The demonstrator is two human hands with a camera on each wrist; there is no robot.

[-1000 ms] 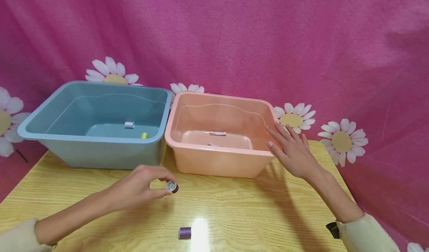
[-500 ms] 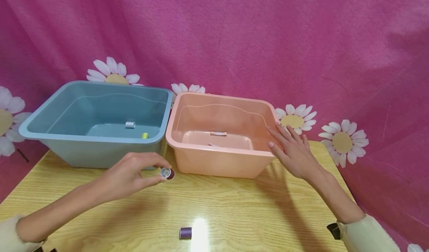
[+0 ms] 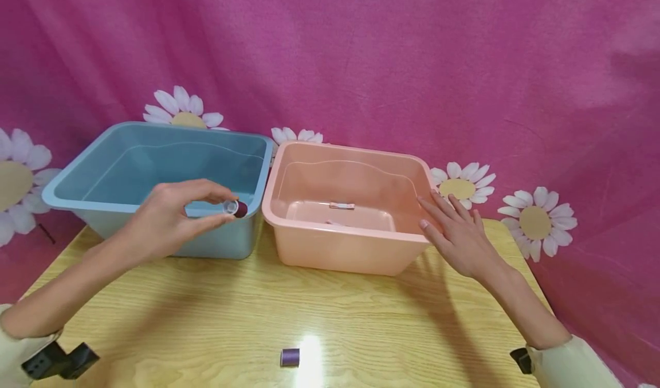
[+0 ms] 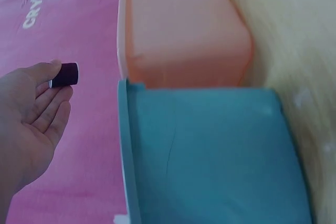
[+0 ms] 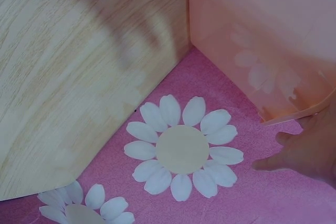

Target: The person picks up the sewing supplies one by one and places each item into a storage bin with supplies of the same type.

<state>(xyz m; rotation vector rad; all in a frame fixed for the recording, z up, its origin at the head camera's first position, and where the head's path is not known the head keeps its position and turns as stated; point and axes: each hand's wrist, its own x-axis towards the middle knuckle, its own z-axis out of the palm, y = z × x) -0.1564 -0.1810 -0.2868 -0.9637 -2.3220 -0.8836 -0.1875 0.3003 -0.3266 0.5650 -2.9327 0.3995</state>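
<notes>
Between thumb and fingers my left hand (image 3: 170,216) pinches a dark maroon thread spool (image 3: 240,209), held up at the front rim of the blue tub (image 3: 129,207). The left wrist view shows the same spool (image 4: 66,74) at the fingertips, above the tub's rim. My right hand (image 3: 459,239) rests with fingers extended on the right rim of the peach tub (image 3: 350,233). Inside that tub lie a small pinkish banded item (image 3: 342,206) and another small item, mostly hidden by the front wall. A purple thread spool (image 3: 290,357) lies on its side on the table.
Both tubs stand side by side at the back of the wooden table (image 3: 330,308). Behind them hangs a pink cloth (image 3: 361,61) with white daisies. My left hand covers part of the blue tub's opening.
My left hand has lifted the maroon spool up and leftward, from over the table to the blue tub's front rim. The right hand stays on the peach tub; the view shifts slightly.
</notes>
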